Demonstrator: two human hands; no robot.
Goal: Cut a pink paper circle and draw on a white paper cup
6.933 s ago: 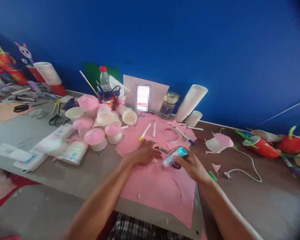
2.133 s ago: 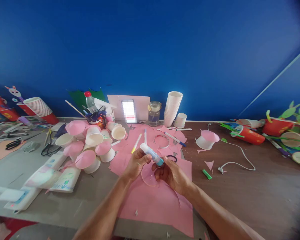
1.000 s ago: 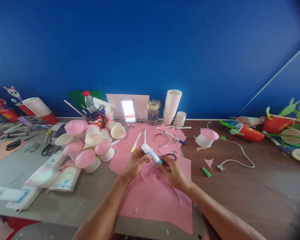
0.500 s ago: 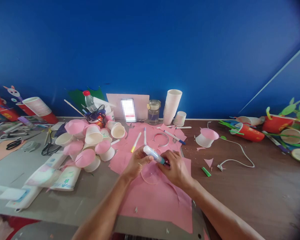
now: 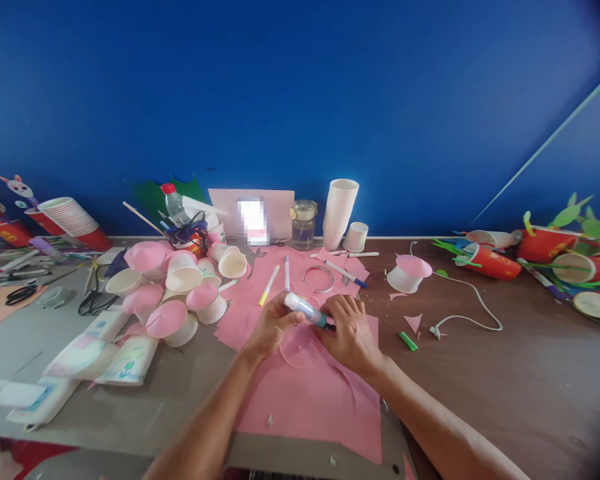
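A: Current step?
B: Apparently, working the tube [image 5: 304,307] above the pink paper [image 5: 310,403]. Left grip [image 5: 271,335]: clasping it. Right grip [image 5: 353,338]: at its blue end; cannot tell whether closed.
A: Next move?
B: Likely requires steady support.

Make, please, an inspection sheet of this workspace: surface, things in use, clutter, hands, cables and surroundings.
Surface: grey tabletop meets a brown tabletop at right; pink paper covers the front middle.
Things in use: white-and-teal tube, held tilted above a round pink piece.
Clutter: paper cups crowded at left; pens, a pink scrap and a green piece lie loose.
Hands: left hand holds the tube; right hand is at its teal end, grip unclear.
Cables: white cable loose at right; dark cord at left.
Surroundings: blue wall behind; bright, pixelated screen before it.
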